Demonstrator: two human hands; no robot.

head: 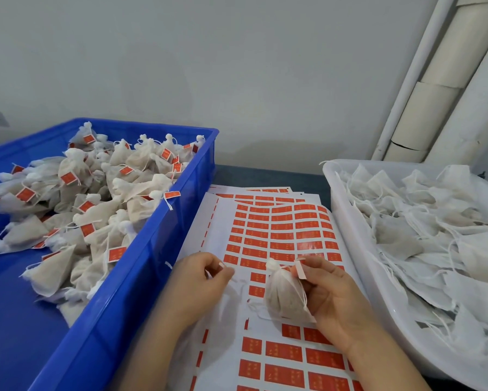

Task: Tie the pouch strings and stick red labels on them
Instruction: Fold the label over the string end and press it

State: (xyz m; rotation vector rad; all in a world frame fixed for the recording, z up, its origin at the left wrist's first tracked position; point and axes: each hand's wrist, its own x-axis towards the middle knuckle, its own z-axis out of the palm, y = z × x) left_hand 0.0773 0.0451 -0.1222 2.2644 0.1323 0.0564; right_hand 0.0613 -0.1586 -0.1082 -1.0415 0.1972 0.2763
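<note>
**Head view**

The right hand (pixel 330 297) grips the pouch (pixel 286 299) against the palm, gathered neck upward, above the middle of the label sheet (pixel 282 235). The string (pixel 302 294) trails down the side of the pouch nearest the palm. Thumb and forefinger of the same hand pinch a label (pixel 300 270) just beside the neck, its pale back toward the camera. The left hand (pixel 203 280) hangs over the left edge of the sheet, fingers curled and tips drawn together. Whether they pinch a string end cannot be determined.

The blue crate (pixel 158 244) of labelled pouches stands at the left edge of the surface (pixel 265 172). The white tray (pixel 347 230) of untied pouches stands at the right edge.

**Probable faults**

- **Label bonds to the fabric or a fingertip.** Cause: the label is held very near the neck while the string is slack.
- **Label folds shut without trapping the string.** Cause: the string is not drawn taut across the label.
- **Neck loosens.** Cause: tension is applied to the string before the knot is firm.
- **Pouch slips from the palm.** Cause: one hand carries both pouch and label
</note>
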